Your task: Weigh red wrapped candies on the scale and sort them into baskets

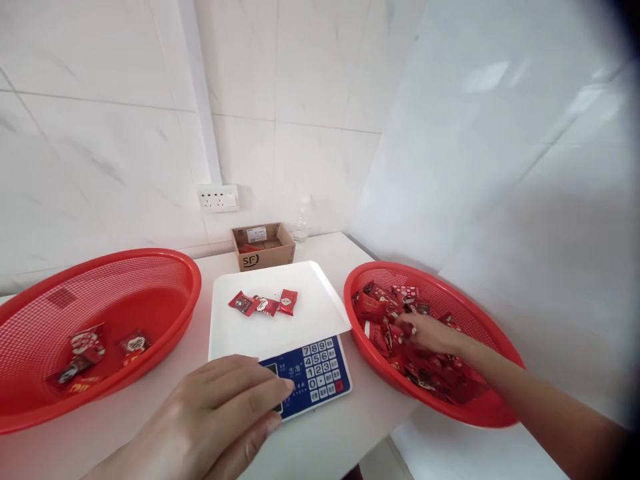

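Observation:
My left hand (pixel 225 407) lies with fingers stretched out over the display end of a digital scale (pixel 325 373), covering part of its blue panel. On the scale's white tray (pixel 240 337) are a few small wrapped candies (pixel 265 305), red with some brown and white. My right hand (pixel 433 333) reaches into the right red basket (pixel 380 370), which holds a pile of red candy packets (pixel 385 303). Its fingers are bent together around a red candy packet, partly hidden by the hand itself.
At left stands another red basket (pixel 193 293) with several packets (pixel 87 343) at its bottom. Behind the scale are a cardboard box (pixel 273 257) and a clear plastic bottle (pixel 302 220). Walls border the white table (pixel 310 433) at the back and right; a socket (pixel 219 198) is on the back wall.

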Available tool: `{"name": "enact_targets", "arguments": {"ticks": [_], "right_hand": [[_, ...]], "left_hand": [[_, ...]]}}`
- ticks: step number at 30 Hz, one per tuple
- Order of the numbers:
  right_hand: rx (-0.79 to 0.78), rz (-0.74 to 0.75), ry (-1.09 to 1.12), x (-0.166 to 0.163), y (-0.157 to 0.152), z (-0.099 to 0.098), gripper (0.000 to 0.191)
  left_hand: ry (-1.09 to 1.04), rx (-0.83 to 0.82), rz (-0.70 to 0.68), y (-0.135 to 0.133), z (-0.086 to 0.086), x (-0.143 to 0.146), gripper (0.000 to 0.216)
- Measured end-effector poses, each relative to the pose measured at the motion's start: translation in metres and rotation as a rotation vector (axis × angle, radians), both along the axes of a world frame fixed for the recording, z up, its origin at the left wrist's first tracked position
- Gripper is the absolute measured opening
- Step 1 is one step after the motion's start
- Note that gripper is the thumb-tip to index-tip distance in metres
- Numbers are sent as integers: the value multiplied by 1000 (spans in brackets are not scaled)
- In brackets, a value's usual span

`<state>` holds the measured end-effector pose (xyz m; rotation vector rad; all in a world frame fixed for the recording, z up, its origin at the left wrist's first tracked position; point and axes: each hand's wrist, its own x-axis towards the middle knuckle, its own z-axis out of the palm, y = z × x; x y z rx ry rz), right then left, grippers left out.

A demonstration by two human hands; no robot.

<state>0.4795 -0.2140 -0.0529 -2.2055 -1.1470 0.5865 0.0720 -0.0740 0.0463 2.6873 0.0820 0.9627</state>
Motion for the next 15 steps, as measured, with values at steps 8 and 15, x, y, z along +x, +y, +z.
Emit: {"name": "enact_targets", "arguments": {"ticks": [8, 15], "right_hand": [[-132, -22, -112, 8, 10, 49, 40], [81, 246, -29, -73, 62, 92, 35]], "left_hand": [[249, -124, 36, 15, -22, 2, 28], [337, -446, 102, 17, -28, 27, 41]]}}
